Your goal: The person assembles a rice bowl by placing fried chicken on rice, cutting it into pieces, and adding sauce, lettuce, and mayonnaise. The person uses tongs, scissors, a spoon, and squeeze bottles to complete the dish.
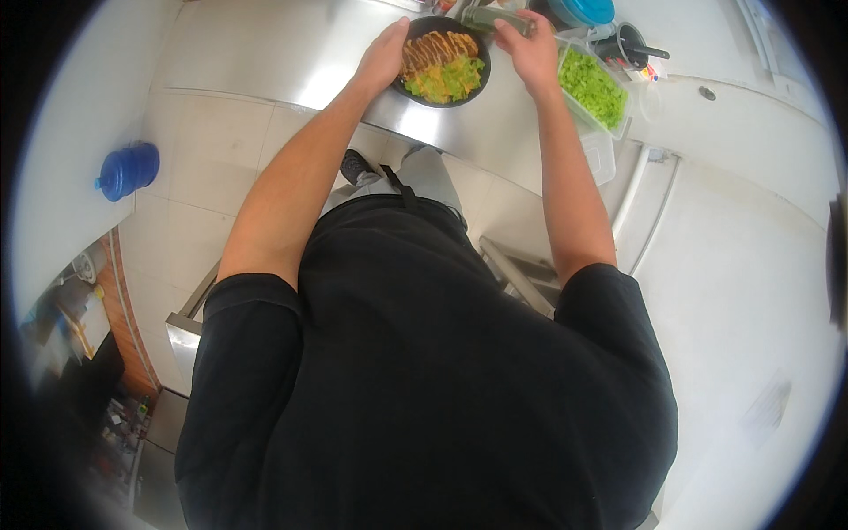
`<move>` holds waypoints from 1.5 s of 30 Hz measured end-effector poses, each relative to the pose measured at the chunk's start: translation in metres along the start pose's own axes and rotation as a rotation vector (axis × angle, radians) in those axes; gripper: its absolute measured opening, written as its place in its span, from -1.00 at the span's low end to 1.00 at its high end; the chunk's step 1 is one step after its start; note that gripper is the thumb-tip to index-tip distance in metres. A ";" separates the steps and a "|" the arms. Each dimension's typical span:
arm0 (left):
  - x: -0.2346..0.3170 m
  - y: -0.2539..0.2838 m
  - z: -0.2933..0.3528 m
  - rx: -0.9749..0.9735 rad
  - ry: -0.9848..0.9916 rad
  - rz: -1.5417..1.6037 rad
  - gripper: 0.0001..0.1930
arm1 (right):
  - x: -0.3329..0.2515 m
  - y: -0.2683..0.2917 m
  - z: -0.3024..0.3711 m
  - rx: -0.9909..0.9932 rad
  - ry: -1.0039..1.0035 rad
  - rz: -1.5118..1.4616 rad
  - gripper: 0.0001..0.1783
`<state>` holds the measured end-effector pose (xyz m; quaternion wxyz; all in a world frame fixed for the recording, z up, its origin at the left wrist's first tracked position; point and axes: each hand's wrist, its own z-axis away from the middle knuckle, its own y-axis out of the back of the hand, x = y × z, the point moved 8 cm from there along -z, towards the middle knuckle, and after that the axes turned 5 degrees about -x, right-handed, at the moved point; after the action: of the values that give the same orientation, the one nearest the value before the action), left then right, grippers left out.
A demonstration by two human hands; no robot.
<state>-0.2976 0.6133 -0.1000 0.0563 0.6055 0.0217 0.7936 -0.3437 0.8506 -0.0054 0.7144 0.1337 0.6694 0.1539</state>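
Note:
A round black bowl (485, 81) stands on the steel counter, filled with sliced, browned food (439, 51) drizzled with sauce and with green lettuce (453, 81) on its near side. My left hand (383, 56) grips the bowl's left rim, its fingers partly hidden along the side. Above the bowl's far right edge, my right hand (530, 51) holds a clear shaker jar (495, 19) of green contents. The jar lies tilted almost sideways, its far end pointing left over the rim. Whether anything falls from it is too small to see.
Right of my right hand, a clear plastic tub (594, 88) holds chopped lettuce. Behind it are a blue-lidded container (590, 11) and a dark pot (622, 49) with a black handle sticking out. The steel counter (265, 53) stretches left. A blue water bottle (129, 171) lies on the tiled floor.

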 end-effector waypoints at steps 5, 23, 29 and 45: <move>-0.017 0.007 0.015 0.116 -0.053 0.027 -0.40 | 0.014 0.009 0.004 0.008 -0.084 -0.097 -0.40; -0.026 -0.097 0.106 -0.553 -0.227 -0.351 -0.46 | 0.017 0.016 0.009 0.128 0.004 -0.179 -0.37; -0.008 -0.163 0.076 -0.628 -0.194 -0.396 -0.17 | 0.017 0.019 0.041 0.045 -0.075 0.117 -0.43; 0.007 -0.152 0.066 -0.556 -0.076 -0.350 -0.10 | 0.003 -0.009 0.055 -0.020 -0.043 -0.031 -0.43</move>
<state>-0.2259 0.7630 -0.0916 0.3555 0.5833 -0.0943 0.7242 -0.2888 0.8444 -0.0082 0.7323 0.1193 0.6542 0.1465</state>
